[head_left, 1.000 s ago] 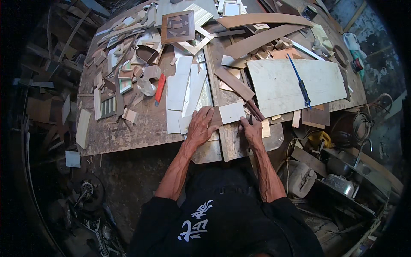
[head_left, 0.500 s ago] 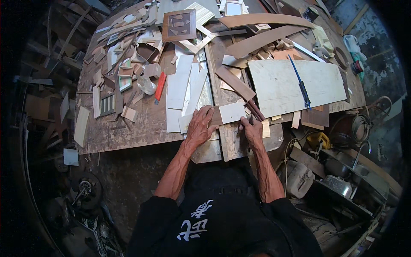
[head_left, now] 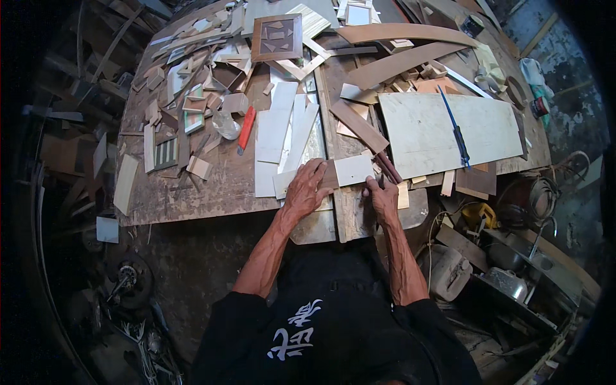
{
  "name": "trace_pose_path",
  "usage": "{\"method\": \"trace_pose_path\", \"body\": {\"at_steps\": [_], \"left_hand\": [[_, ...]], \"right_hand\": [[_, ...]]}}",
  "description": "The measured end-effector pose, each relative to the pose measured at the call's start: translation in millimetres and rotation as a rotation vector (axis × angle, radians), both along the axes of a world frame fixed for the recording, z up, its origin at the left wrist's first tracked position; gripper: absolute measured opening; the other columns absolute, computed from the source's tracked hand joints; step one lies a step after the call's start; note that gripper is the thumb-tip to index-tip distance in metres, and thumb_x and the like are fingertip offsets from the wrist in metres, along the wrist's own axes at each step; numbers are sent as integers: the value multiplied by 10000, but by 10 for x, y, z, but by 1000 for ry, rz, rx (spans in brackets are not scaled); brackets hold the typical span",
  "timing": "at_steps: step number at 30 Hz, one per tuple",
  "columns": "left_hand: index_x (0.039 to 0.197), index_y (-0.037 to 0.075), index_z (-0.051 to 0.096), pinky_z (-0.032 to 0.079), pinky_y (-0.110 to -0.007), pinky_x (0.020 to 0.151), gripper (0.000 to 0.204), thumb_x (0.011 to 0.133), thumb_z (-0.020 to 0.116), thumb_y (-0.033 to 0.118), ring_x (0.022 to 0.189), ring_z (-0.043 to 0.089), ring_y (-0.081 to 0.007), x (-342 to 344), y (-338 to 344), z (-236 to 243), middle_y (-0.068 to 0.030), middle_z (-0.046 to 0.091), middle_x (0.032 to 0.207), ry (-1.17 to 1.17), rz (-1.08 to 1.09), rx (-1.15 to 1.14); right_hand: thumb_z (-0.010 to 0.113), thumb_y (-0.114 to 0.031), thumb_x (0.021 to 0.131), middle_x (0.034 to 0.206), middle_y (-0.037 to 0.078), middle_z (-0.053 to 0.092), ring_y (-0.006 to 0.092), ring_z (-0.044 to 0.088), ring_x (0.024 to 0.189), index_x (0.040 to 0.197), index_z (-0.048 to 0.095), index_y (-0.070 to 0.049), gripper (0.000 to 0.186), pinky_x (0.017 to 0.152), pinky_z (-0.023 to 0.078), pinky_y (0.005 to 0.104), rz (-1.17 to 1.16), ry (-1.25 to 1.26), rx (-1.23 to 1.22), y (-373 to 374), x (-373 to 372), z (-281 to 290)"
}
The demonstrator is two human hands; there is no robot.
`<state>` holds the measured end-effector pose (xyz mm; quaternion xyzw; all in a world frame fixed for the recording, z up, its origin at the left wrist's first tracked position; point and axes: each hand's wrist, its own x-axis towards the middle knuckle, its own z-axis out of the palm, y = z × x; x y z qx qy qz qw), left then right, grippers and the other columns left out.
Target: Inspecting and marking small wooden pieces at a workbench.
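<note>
My left hand (head_left: pixel 307 188) grips a short board with a brown section (head_left: pixel 330 174) and a pale end panel (head_left: pixel 354 171). Its fingers reach over the far edge and its thumb lies along the near side. The board lies across a wooden strip (head_left: pixel 340 218) at the table's front edge. Just beside the pale panel's right end, my right hand (head_left: pixel 384 197) is closed in a pinch. Whatever lies between those fingers is too small or hidden to tell.
Wood offcuts cover the table (head_left: pixel 212 199). A red-handled cutter (head_left: pixel 246 131) lies left. At right, a blue-and-black tool (head_left: pixel 459 142) rests on a large pale panel (head_left: pixel 410 138). A framed brown panel (head_left: pixel 277 37) lies at the back. A metal sink (head_left: pixel 507 282) stands below right.
The view has shifted slightly, so the table appears a little further right. My left hand stays on the board. A dark tip visible at my right fingers earlier no longer shows clearly.
</note>
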<state>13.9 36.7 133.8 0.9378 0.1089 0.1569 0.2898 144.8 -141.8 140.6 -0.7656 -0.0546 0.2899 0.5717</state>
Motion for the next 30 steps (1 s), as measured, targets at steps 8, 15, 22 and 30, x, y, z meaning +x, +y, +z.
{"method": "trace_pose_path", "body": {"at_steps": [8,15,22,30], "left_hand": [[1340,49,451,382,-496,1040,698,737,767,204,1189,489,-394,-1,29,-74,-180,472,1327,-50,-24,-7],[1321,42,473,406,-439,1029,674,735,768,200,1186,492,-389,-15,40,-83,-168,480,1324,-41,-7,-12],[1310,35,486,429,-416,1001,658,744,763,226,1185,491,-382,-21,48,-107,-169,477,1328,-35,-10,22],[1302,23,487,438,-418,987,655,747,763,236,1166,499,-385,0,42,-100,-173,485,1308,-21,-3,37]], "right_hand": [[604,-271,893,622,21,580,116,513,570,798,657,13,304,561,413,290,-33,-2,13,-46,16,28],[408,-436,997,599,24,548,123,478,529,858,678,28,554,520,398,275,-416,-36,387,-318,178,252],[227,-596,986,654,54,616,117,521,565,935,683,49,791,532,427,239,-335,-108,107,-444,224,480],[413,-420,999,831,78,695,108,595,709,1049,660,16,504,596,441,234,-175,-134,222,-109,-160,538]]}}
